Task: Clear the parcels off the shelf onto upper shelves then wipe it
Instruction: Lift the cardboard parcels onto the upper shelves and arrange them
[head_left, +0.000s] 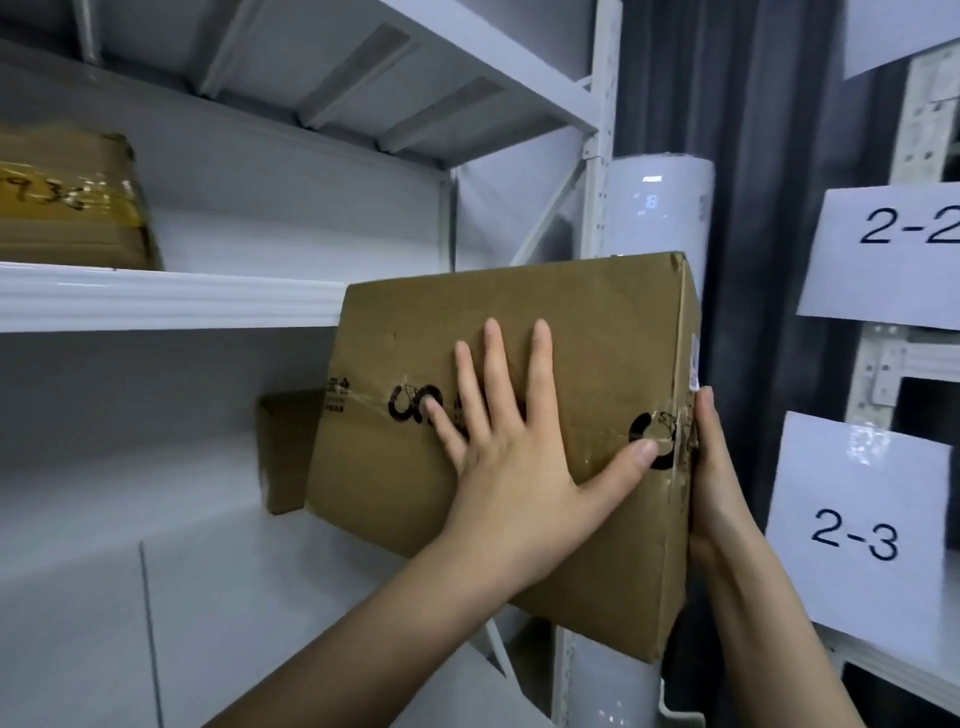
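The large cardboard box (519, 415) is carried between 2 hands in front of the right end of the white shelving unit (166, 299), its upper left corner overlapping the front edge of the upper shelf. The left hand (511, 467) lies flat against the broad near face of the box, fingers straight and spread, thumb extended toward the right edge; it presses the face and does not curl around anything. The right hand (714, 467) lies along the narrow right side of the box with its fingers pointing up; only its edge shows, so whether those fingers wrap the far side cannot be told. A strip of clear tape with black printed marks runs across the near face, passing under the left hand's fingers. Behind the box, left of the left hand, a smaller cardboard parcel (283, 452) stands on the lower shelf, partly hidden. Above and far to the left of both hands, a taped brown parcel (72, 202) with handwritten digits rests on the upper shelf. Right of the right hand, 2 white labels reading 2-2 (904, 254) and 2-3 (857, 530) hang on a neighbouring rack.
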